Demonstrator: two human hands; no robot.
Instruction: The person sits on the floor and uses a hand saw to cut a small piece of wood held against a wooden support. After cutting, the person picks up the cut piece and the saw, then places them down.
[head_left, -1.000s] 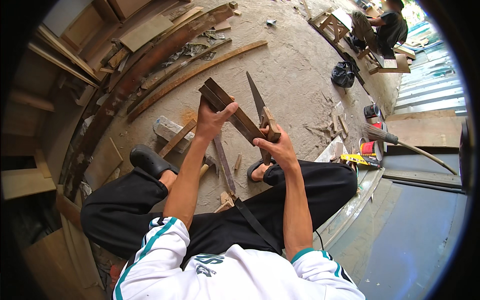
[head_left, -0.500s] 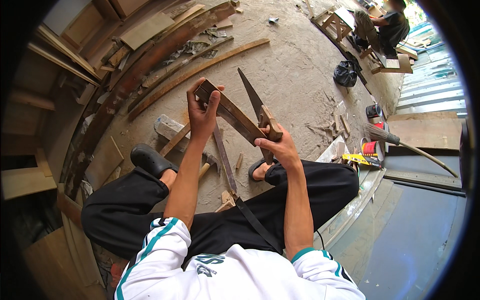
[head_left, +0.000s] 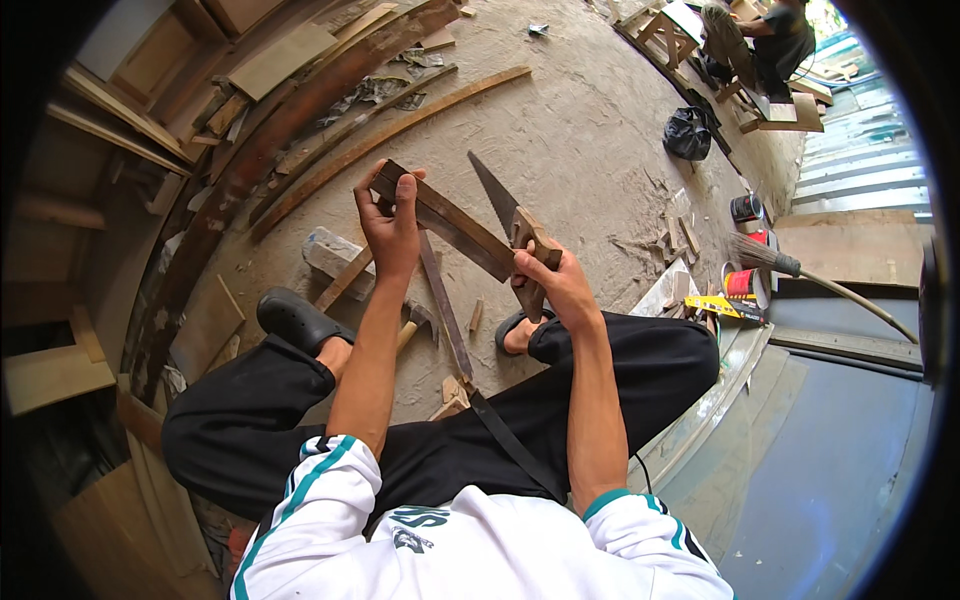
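My left hand grips the far end of a short dark wooden piece, thumb on top and fingers round its side. The piece slants down to the right. My right hand is closed on the wooden handle of a handsaw, whose toothed blade points up and away to the left. The right thumb and fingertips lie at the near end of the wooden piece. A long dark strip leans below, between my legs, close to a hammer on the ground.
A wooden block lies left of the hammer. Long timber strips lie farther left. At the right are paint cans, a broom and a black bag. A person sits at the far right.
Both hands hold the same things. The left hand has shifted slightly left with the wooden piece; the saw's tip sits a little lower and farther left.
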